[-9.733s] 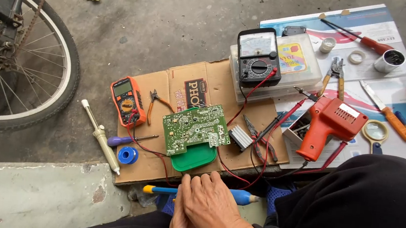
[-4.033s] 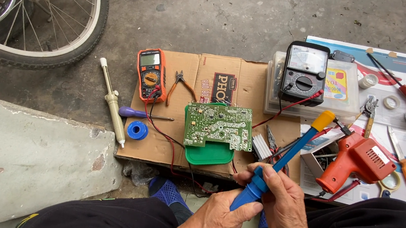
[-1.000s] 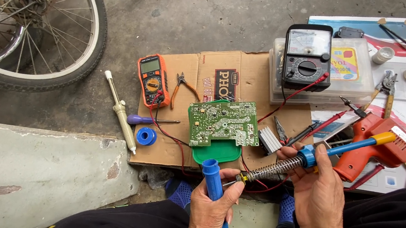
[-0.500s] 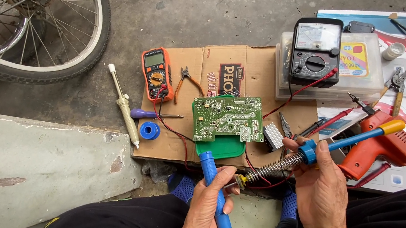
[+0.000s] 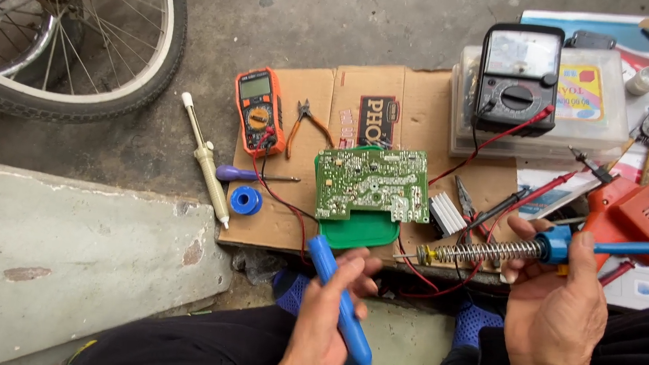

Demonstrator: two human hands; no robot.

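Note:
My left hand (image 5: pixel 323 317) grips a blue handle (image 5: pixel 337 299) that points up toward the cardboard sheet (image 5: pixel 419 104). Off to the right, my right hand (image 5: pixel 553 323) holds a blue tool (image 5: pixel 572 248) with a coiled metal spring at its front and a thin blue shaft running right. The two parts are apart, roughly a hand's width between them. Just beyond both hands a green circuit board (image 5: pixel 372 183) lies on a green plastic tray (image 5: pixel 359 229) on the cardboard.
On the cardboard: an orange digital multimeter (image 5: pixel 256 112), small pliers (image 5: pixel 305 121), a blue solder spool (image 5: pixel 245 200), a purple screwdriver (image 5: pixel 250 174). A black analog meter (image 5: pixel 519 74) sits on a clear box. Orange solder gun (image 5: pixel 638 217) at right, bicycle wheel (image 5: pixel 69 31) at far left.
The blue handle and the spring-tipped part, one tool four seconds ago, are now separate. In the last second the hands have drifted slightly apart, the left lowering its handle.

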